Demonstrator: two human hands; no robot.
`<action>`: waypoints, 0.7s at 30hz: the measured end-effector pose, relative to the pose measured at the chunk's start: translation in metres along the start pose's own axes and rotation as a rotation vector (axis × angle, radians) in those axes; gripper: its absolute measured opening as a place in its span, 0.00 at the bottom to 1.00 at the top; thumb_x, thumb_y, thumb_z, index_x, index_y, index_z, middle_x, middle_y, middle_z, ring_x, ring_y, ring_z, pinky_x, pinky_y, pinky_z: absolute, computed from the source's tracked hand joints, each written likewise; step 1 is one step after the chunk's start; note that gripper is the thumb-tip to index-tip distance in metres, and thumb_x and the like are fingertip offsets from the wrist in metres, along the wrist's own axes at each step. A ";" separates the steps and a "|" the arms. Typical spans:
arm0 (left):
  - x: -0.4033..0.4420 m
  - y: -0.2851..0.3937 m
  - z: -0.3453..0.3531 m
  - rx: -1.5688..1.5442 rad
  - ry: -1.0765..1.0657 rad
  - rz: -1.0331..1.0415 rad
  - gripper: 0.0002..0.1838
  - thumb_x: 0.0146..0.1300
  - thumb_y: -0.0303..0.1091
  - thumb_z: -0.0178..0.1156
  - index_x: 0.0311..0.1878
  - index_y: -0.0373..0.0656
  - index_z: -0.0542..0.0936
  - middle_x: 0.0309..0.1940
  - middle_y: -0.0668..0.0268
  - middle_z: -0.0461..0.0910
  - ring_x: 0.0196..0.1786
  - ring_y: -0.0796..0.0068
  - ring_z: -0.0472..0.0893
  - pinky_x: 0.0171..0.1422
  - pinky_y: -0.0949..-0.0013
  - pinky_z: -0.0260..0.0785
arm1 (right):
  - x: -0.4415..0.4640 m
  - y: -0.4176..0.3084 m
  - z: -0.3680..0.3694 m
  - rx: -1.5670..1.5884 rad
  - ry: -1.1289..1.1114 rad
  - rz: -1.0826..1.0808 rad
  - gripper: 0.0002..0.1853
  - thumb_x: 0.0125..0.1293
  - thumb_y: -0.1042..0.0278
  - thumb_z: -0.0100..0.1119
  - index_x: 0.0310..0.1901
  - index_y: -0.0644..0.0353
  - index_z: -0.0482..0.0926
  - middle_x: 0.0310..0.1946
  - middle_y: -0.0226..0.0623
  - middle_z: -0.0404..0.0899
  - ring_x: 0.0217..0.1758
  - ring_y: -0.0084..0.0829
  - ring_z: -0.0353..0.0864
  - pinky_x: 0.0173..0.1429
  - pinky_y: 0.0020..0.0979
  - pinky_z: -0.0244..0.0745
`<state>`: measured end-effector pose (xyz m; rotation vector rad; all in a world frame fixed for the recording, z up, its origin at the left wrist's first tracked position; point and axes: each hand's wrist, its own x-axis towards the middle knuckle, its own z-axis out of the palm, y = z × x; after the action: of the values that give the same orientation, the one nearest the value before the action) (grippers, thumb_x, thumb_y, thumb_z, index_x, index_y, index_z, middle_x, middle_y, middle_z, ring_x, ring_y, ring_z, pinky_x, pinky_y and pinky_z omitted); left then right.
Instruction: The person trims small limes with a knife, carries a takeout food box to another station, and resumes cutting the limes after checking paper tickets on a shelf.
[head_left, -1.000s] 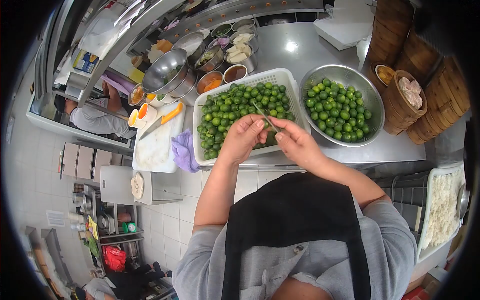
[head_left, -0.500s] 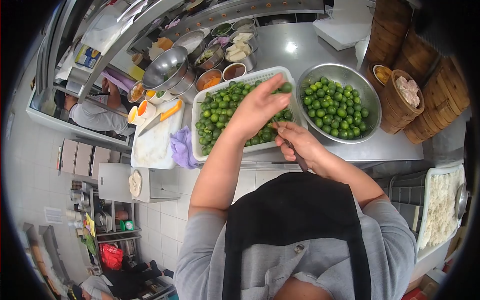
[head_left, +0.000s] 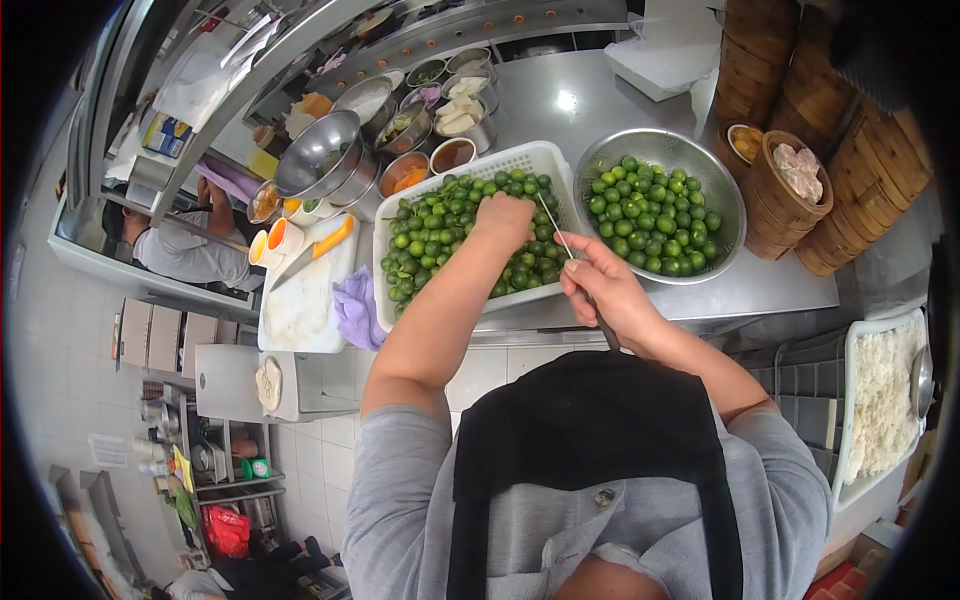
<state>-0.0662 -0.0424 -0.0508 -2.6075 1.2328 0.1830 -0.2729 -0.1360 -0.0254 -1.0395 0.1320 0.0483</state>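
My left hand (head_left: 505, 222) reaches down among small green limes (head_left: 430, 235) in a white perforated plastic basket (head_left: 386, 310). Its fingers are curled, and their tips are hidden, so whatever they hold does not show. In my right hand (head_left: 608, 287) is a knife (head_left: 556, 227) with a thin blade and a dark handle, its blade pointing up and away over the basket's right part. To the right, a steel colander (head_left: 735, 225) holds more limes (head_left: 655, 215).
Bamboo steamers (head_left: 850, 190) stand at the right. On the left are a white cutting board (head_left: 300, 325) with an orange-handled knife (head_left: 333, 235), and a purple cloth (head_left: 357, 308). Steel bowls (head_left: 320, 155) of ingredients stand behind. A tray of white food (head_left: 885, 400) is at lower right.
My left hand came down from above the basket, where it was raised with fingers apart near a lime, into the limes. The knife in my right hand now shows its blade more fully.
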 end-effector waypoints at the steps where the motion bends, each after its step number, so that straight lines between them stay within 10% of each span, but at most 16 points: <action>1: 0.001 -0.001 0.004 0.000 0.001 -0.002 0.17 0.52 0.40 0.68 0.46 0.49 0.82 0.44 0.61 0.83 0.52 0.58 0.78 0.56 0.58 0.68 | 0.000 0.001 0.000 -0.001 -0.002 0.000 0.23 0.73 0.68 0.44 0.67 0.58 0.59 0.29 0.29 0.69 0.18 0.16 0.62 0.23 0.20 0.59; 7: -0.031 -0.002 -0.012 -0.582 0.131 -0.135 0.14 0.57 0.36 0.63 0.47 0.46 0.79 0.40 0.62 0.84 0.45 0.63 0.81 0.50 0.65 0.73 | -0.003 -0.002 -0.005 0.060 0.038 -0.079 0.24 0.73 0.67 0.45 0.68 0.59 0.58 0.29 0.29 0.70 0.18 0.16 0.63 0.21 0.21 0.59; 9: -0.052 -0.007 -0.012 -1.851 0.105 -0.105 0.16 0.60 0.29 0.58 0.52 0.41 0.74 0.45 0.58 0.81 0.45 0.67 0.81 0.45 0.72 0.74 | -0.002 -0.002 -0.006 0.038 0.037 -0.139 0.25 0.73 0.67 0.44 0.69 0.59 0.56 0.30 0.30 0.70 0.19 0.16 0.64 0.22 0.20 0.60; 12: -0.078 0.000 -0.001 -2.451 -0.060 0.170 0.21 0.62 0.24 0.53 0.58 0.35 0.66 0.50 0.55 0.77 0.46 0.71 0.80 0.45 0.76 0.75 | 0.006 0.006 -0.004 -0.032 0.022 -0.145 0.26 0.73 0.67 0.44 0.70 0.60 0.55 0.30 0.30 0.70 0.19 0.16 0.64 0.21 0.19 0.60; 21: -0.100 0.023 0.019 -2.520 0.107 0.146 0.19 0.64 0.30 0.62 0.57 0.40 0.71 0.42 0.66 0.78 0.41 0.78 0.79 0.45 0.79 0.74 | 0.014 0.013 0.009 -0.156 -0.092 -0.132 0.28 0.73 0.68 0.45 0.71 0.57 0.52 0.29 0.30 0.70 0.19 0.15 0.63 0.21 0.18 0.59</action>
<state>-0.1470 0.0228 -0.0510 -3.4178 1.1364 3.6274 -0.2597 -0.1219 -0.0339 -1.1970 -0.0247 -0.0133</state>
